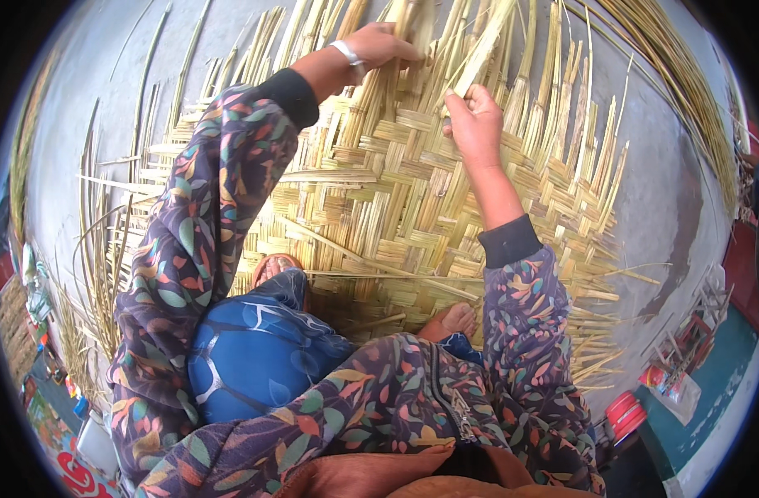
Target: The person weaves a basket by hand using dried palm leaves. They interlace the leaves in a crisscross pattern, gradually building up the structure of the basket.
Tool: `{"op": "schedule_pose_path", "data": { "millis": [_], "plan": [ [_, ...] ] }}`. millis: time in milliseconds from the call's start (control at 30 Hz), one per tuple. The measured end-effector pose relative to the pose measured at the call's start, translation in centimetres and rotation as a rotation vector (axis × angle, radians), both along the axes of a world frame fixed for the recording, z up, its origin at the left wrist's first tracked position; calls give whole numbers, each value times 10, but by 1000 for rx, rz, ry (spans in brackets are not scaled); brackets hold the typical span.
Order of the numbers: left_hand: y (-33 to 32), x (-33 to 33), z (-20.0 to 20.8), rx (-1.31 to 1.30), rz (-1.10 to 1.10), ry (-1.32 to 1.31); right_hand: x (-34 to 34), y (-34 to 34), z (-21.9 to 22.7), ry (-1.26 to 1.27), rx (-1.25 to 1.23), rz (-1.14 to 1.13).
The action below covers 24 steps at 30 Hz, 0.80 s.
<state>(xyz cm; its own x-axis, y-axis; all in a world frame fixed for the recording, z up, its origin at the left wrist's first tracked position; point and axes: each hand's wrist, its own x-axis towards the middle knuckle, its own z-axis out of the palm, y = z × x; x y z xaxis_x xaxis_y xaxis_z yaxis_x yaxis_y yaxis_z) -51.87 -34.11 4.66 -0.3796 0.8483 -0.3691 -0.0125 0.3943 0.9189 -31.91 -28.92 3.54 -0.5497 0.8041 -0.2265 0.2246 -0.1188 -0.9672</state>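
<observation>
A mat of flat, split reed strips (412, 195) lies beneath me, woven in a blocky pattern with loose ends fanning out along its far edge. At that edge, my left hand (378, 46) is closed on upright reed strips (404, 21); its fingertips are partly hidden among them. My right hand (476, 123), a little nearer and to the right, pinches a wide pale reed strip (487, 50) between thumb and fingers. That strip slants up and away over the neighbouring ends. A few loose strips (334, 177) rest across the woven part.
My feet (452, 322) are on the mat. A bundle of long thin reeds (678, 75) lies at the far right on the grey floor (645, 191). More stalks (76, 332) lie at left. A red container (624, 415) stands at the lower right.
</observation>
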Motion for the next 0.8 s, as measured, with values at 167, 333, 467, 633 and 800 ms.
{"op": "schedule_pose_path", "data": {
  "millis": [167, 333, 467, 633, 800],
  "plan": [
    [-18, -12, -5, 104, -76, -199, -10, 0, 14, -360, 406, 247],
    [-31, 9, 33, 70, -116, -173, -8, 16, 14, -411, 745, 528],
    [-60, 16, 22, 194, 190, -194, -10, 20, 17, -433, 676, 648],
    [-103, 28, -6, 49, 537, -237, 7, 12, 0, -353, 649, 498],
    [-115, 28, 19, -166, 338, -26, 20, 2, -13, -357, 847, 512]
  ]
}}
